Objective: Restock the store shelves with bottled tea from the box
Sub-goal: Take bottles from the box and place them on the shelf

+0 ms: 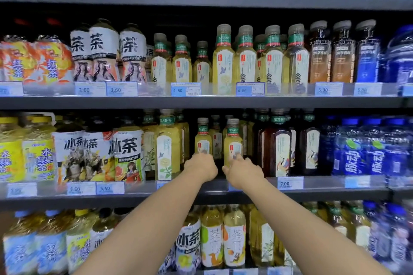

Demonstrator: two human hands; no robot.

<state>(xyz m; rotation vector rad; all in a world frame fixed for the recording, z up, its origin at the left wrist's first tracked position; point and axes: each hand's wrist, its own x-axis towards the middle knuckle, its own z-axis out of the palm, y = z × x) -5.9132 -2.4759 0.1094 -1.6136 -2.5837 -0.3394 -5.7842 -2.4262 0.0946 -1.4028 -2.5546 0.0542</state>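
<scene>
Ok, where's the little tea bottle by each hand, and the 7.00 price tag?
left tea bottle (203, 144), head view, on its pale front label
right tea bottle (233, 146), head view, on its pale front label
7.00 price tag (290, 183), head view, centre of the tag

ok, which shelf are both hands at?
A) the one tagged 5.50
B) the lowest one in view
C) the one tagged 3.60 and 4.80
A: the left hand is at one small yellow bottle and the right hand at its neighbour, both standing on the shelf that carries the 5.50 tag. The grip itself is blurred.
</scene>
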